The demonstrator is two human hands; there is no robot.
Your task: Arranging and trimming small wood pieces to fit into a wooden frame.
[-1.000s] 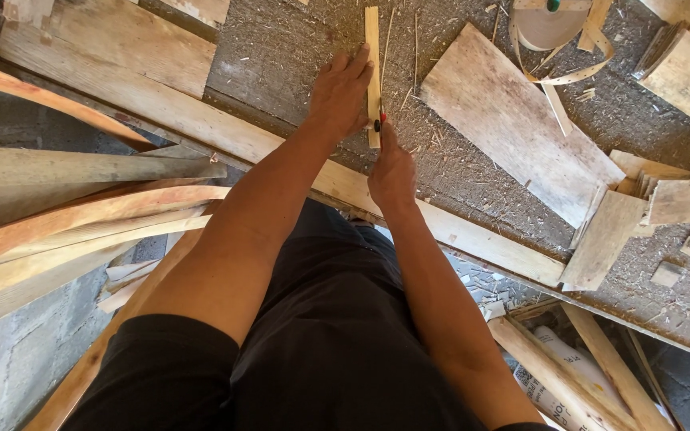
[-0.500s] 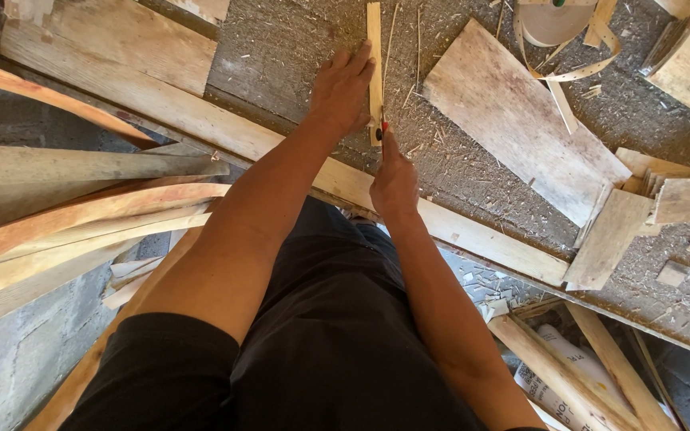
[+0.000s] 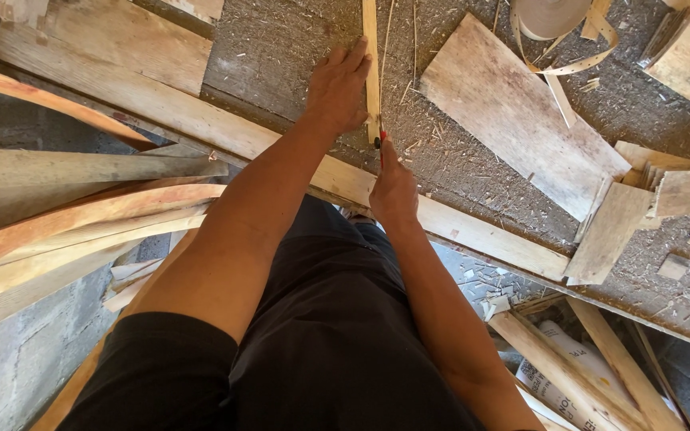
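Observation:
A narrow wooden strip point(image 3: 371, 56) lies lengthwise on a sawdust-covered workbench point(image 3: 281, 48). My left hand point(image 3: 339, 88) rests flat beside and on the strip, its fingers pointing away from me and pressing it down. My right hand point(image 3: 393, 187) grips a small red-handled tool point(image 3: 381, 144), its tip at the near end of the strip. Which kind of tool it is I cannot tell.
A wide plank point(image 3: 513, 112) lies right of the strip. A long board point(image 3: 473, 231) forms the bench's near edge. Curved wooden slats point(image 3: 81, 215) are stacked at the left. Offcuts point(image 3: 608, 231), a roll of edging tape point(image 3: 553, 16) and wood scraps lie at the right.
The view has shifted slightly. Both hands stay on the strip; my right hand with the red tool has barely moved along the strip's near end.

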